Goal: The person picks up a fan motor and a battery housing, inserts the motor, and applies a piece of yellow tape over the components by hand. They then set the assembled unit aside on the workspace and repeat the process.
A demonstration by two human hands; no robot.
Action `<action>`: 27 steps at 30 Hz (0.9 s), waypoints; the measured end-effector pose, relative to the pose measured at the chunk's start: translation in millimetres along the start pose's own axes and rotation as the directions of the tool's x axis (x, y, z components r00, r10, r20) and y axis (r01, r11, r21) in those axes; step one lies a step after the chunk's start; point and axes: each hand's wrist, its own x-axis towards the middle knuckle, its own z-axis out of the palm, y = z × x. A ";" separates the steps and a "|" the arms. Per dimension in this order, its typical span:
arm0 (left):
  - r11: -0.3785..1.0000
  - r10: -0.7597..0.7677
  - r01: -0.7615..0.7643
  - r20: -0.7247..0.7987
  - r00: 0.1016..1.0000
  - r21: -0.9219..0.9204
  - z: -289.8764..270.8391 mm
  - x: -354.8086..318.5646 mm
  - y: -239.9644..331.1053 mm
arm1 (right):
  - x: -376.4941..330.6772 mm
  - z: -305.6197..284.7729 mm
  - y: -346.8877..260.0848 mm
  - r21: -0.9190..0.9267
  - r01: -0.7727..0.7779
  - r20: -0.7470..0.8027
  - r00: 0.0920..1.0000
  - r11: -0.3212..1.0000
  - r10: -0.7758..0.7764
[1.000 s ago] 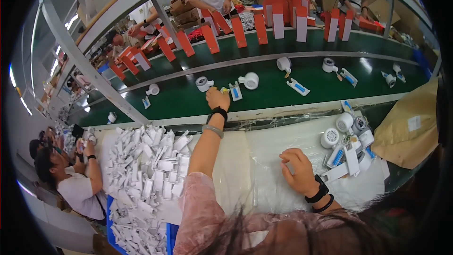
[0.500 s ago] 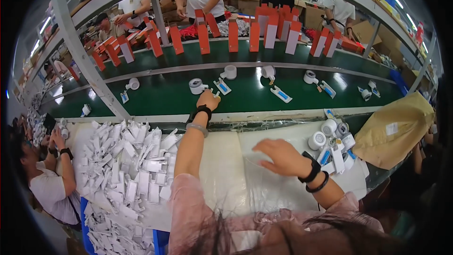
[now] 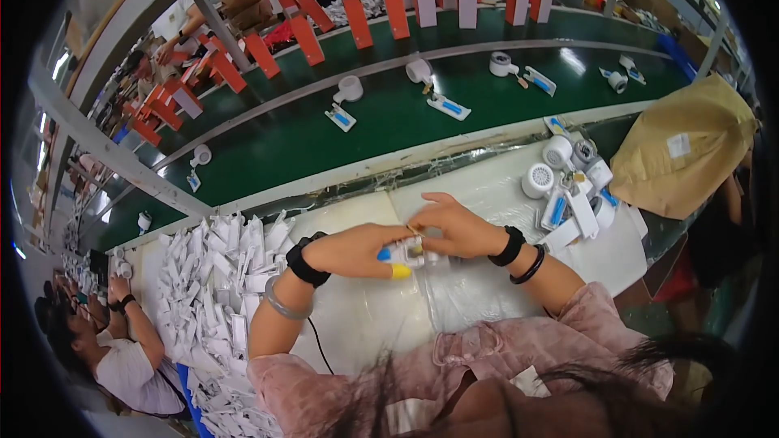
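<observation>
Meeting at the centre of the frame over the white-covered bench (image 3: 365,320), the left hand (image 3: 357,250) and right hand (image 3: 454,227) both pinch one small white part (image 3: 412,253) between closed fingertips, with white packets (image 3: 215,276) heaped at left and white round devices (image 3: 568,178) at right.

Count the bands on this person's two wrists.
4. Left wrist: black strap, grey bangle. Right wrist: wide black band, thin black one. The left hand and right hand pinch a small white part.
</observation>
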 end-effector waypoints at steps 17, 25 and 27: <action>0.956 -0.262 0.287 -0.600 0.756 -0.057 54.5 18.5 -3.9 | -42.5 -11.0 -6.6 0.518 -0.314 0.216 0.948 0.795 0.234; 0.992 -0.121 0.114 -0.658 0.743 -0.055 62.9 32.5 13.0 | -43.7 -18.2 -19.9 0.401 -0.514 0.042 0.837 0.758 0.545; 0.817 -0.345 0.003 -0.485 0.804 -0.577 67.7 35.1 5.4 | -45.3 -9.6 -17.6 0.378 -0.433 -0.134 0.849 0.818 0.511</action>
